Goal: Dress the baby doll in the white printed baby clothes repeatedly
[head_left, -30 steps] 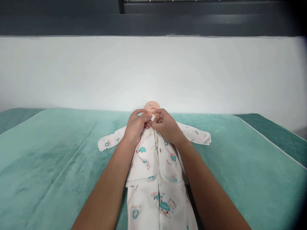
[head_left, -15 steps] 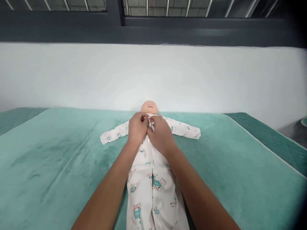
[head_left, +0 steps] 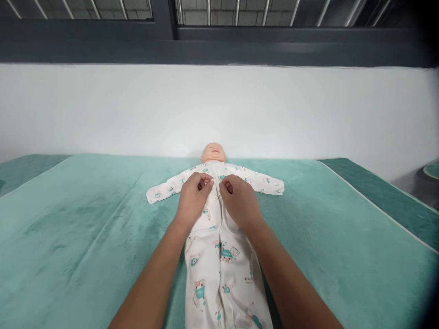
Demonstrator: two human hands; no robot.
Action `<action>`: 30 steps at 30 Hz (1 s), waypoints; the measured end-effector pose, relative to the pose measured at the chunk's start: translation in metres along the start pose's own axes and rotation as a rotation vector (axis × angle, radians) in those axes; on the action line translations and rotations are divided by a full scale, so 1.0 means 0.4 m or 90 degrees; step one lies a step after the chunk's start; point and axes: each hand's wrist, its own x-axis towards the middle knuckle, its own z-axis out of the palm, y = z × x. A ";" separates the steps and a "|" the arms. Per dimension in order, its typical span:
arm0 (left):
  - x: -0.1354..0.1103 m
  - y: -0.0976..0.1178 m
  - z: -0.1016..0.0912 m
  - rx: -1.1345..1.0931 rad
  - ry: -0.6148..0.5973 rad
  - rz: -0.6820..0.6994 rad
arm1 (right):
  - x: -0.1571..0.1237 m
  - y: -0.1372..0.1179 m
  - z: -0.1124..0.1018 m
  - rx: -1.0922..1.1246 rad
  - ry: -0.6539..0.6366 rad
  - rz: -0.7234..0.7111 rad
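A baby doll point(head_left: 213, 152) lies on its back, dressed in a white printed romper point(head_left: 205, 244) whose sleeves spread out to both sides. At the chest, my left hand point(head_left: 195, 196) pinches the left edge of the romper's front opening between thumb and forefinger. Just across from it, my right hand point(head_left: 239, 198) pinches the opposite edge of the fabric. A small gap parts the two hands, with the front seam running down between them. A pale button shows on the placket below my fingertips.
A green fleece cover point(head_left: 103, 219) with white piping lies under the doll. Behind the doll's head rises a white wall point(head_left: 219, 105), topped by a dark window frame point(head_left: 274, 50) with metal bars. At the far right stands a dark object with a green top point(head_left: 432, 171).
Both hands have shifted down from the neckline to the chest and moved slightly apart. The collar and upper chest of the romper now show.
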 end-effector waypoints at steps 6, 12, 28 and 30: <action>0.012 0.023 -0.002 -0.125 -0.022 -0.057 | 0.004 0.002 -0.001 0.295 0.036 0.070; 0.019 0.026 0.006 -0.163 -0.027 -0.075 | 0.023 -0.001 0.000 0.349 -0.029 0.118; 0.021 0.019 0.009 -0.185 -0.046 -0.090 | 0.032 -0.001 -0.006 0.326 -0.115 0.157; 0.020 0.020 0.011 -0.147 -0.048 -0.075 | 0.030 -0.007 -0.002 0.287 -0.105 0.141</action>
